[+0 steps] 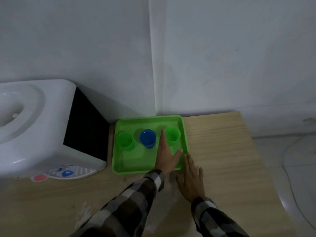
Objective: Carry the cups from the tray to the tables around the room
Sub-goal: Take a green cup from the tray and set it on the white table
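Three cups are standing upright in a row across the far half of the green tray (130, 165), so by the look of it none has left for a table yet and the task is only starting. The wooden table (222, 151) is carrying the tray in the wall corner, with a white water dispenser (39, 124) sitting just beside the tray's left edge. Working down in size: the left hand (166, 155) is reaching over the tray with fingers straight and thumb spread, gripping nothing, its fingertips lying between the blue cup (147, 138) and the right green cup (172, 135), close to the latter. The right hand (190, 177) is lying flat and spread on the table, fingertips at the tray's near right corner, also empty. The left green cup (125, 139) is standing nearest the dispenser. The step in hand seems to be the first pick. Next, the left hand is needing to curl round one cup's wall and lift it straight up, keeping clear of its neighbour.
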`<state>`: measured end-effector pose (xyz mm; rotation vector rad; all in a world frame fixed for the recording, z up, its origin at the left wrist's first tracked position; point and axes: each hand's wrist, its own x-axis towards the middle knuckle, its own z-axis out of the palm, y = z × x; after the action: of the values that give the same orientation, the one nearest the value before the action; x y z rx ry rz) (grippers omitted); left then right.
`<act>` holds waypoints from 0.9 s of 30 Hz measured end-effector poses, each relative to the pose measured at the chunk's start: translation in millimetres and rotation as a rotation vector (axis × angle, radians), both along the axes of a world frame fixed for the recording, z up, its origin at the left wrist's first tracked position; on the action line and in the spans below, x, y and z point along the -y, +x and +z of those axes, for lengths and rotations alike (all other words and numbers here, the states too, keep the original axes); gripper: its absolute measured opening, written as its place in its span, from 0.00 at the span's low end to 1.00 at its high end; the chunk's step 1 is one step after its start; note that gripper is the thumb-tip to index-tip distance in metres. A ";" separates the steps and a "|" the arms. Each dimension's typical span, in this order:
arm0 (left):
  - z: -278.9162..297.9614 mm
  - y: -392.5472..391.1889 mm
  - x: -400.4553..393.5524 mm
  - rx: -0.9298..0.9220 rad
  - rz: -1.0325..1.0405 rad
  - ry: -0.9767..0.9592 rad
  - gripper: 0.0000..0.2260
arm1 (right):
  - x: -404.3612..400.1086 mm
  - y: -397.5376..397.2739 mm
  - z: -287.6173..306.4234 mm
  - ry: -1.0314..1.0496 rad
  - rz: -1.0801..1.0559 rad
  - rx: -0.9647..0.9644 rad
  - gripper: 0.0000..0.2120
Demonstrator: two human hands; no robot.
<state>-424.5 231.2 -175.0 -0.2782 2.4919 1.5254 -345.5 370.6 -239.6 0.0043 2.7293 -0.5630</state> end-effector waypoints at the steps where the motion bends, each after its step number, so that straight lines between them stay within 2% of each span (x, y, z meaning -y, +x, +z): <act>1: -4.7 -6.2 -3.5 0.026 0.032 0.002 0.52 | -5.3 0.2 -0.1 -0.009 0.030 -0.015 0.40; 5: -21.2 -29.6 -10.5 0.119 0.198 0.052 0.54 | -20.0 -2.6 2.9 -0.001 0.099 -0.049 0.40; 8: -30.2 -41.7 -10.6 0.151 0.212 0.101 0.53 | -23.1 -2.8 4.1 0.001 0.110 -0.034 0.41; 14: -34.3 -52.7 -10.0 0.063 0.283 0.115 0.36 | -23.5 -5.1 7.3 -0.004 0.083 -0.011 0.42; 19: -22.3 -39.0 -8.7 -0.003 0.252 0.133 0.34 | -18.3 -6.8 16.4 0.017 0.071 -0.048 0.39; 27: 27.1 -9.0 0.2 -0.127 0.182 0.157 0.33 | -8.2 -16.8 54.2 0.037 -0.024 -0.060 0.42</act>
<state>-433.5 231.1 -147.9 -0.4038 2.4807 1.8547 -362.3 378.9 -185.4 0.0295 2.8011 -0.5266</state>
